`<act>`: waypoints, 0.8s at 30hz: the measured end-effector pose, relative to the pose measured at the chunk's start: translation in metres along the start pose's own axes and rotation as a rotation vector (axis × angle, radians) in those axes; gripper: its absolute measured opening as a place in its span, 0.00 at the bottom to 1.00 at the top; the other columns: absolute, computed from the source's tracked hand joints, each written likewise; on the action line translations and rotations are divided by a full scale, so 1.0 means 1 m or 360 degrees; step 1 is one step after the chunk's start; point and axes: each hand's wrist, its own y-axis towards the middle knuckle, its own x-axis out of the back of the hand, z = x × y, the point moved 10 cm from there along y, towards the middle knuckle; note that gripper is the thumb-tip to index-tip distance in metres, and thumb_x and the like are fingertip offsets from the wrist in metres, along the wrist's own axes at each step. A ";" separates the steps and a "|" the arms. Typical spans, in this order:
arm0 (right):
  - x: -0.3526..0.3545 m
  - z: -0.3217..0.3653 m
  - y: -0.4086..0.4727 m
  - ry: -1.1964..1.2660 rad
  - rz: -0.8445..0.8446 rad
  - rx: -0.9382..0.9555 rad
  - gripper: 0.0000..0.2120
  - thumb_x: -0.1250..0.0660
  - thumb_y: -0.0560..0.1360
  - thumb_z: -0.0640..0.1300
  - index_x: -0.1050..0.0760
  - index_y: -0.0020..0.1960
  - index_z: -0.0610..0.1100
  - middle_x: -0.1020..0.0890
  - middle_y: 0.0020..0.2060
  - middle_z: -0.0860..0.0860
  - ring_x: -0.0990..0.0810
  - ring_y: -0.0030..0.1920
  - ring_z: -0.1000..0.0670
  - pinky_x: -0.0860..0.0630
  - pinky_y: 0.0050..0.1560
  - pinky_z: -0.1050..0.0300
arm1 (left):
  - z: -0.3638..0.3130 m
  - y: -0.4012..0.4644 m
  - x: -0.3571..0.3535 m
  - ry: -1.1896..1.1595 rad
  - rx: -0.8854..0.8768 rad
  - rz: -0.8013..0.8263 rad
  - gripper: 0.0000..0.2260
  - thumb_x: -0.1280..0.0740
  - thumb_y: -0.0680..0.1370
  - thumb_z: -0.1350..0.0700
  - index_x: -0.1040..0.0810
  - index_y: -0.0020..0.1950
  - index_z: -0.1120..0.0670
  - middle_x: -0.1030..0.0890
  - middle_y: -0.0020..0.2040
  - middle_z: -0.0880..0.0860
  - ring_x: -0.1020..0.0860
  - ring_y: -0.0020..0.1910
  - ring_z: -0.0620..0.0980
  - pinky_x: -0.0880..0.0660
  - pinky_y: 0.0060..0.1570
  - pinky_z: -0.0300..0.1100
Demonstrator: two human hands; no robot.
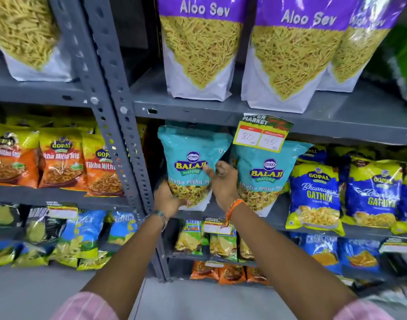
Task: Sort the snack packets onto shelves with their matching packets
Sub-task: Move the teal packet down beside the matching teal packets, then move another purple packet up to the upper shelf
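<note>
A teal Balaji Khatta Mitha packet (188,158) stands upright at the left end of the middle grey shelf (278,218). My left hand (166,199) cups its lower left corner from below. My right hand (221,181) presses against its right edge, thumb on the front. A second matching teal Balaji packet (265,179) stands just to the right, touching my right hand's back. A price tag (262,135) hangs from the shelf above, over both packets.
Blue and yellow Gopal Gathiya packets (313,197) fill the shelf's right side. Purple Aloo Sev bags (198,47) stand on the shelf above. Orange Gopal Tikha Mitha packets (59,158) sit in the left rack, past the perforated grey upright (126,144). Smaller packets line the lower shelves.
</note>
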 end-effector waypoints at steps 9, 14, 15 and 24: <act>-0.009 -0.030 0.016 0.0178 0.0054 -0.0159 0.29 0.22 0.70 0.52 0.36 0.36 0.33 0.26 0.32 0.32 0.31 0.40 0.49 0.30 0.48 0.52 | 0.009 0.001 -0.002 -0.0160 0.0100 -0.0102 0.36 0.18 0.60 0.66 0.28 0.65 0.57 0.18 0.62 0.59 0.20 0.62 0.58 0.26 0.56 0.44; -0.009 -0.030 0.023 0.0083 0.0041 -0.0146 0.19 0.25 0.74 0.42 0.36 0.35 0.44 0.30 0.34 0.43 0.31 0.39 0.47 0.29 0.49 0.51 | 0.005 0.001 -0.004 -0.0164 0.0065 -0.0076 0.34 0.19 0.62 0.68 0.29 0.65 0.57 0.19 0.61 0.59 0.21 0.61 0.57 0.27 0.56 0.43; -0.008 -0.030 0.020 0.0052 0.0048 -0.0185 0.15 0.26 0.74 0.41 0.31 0.37 0.40 0.24 0.35 0.40 0.23 0.40 0.45 0.23 0.51 0.48 | 0.005 0.001 -0.004 -0.0134 0.0056 -0.0074 0.34 0.19 0.62 0.67 0.29 0.65 0.58 0.19 0.61 0.59 0.21 0.61 0.58 0.27 0.55 0.43; 0.059 0.028 -0.099 0.0279 -0.0356 -0.0096 0.15 0.27 0.76 0.39 0.24 0.61 0.47 0.18 0.61 0.54 0.21 0.65 0.56 0.20 0.60 0.64 | -0.040 -0.066 0.014 -0.0232 -0.0215 -0.0352 0.36 0.25 0.69 0.68 0.34 0.74 0.55 0.24 0.67 0.48 0.24 0.68 0.52 0.27 0.68 0.48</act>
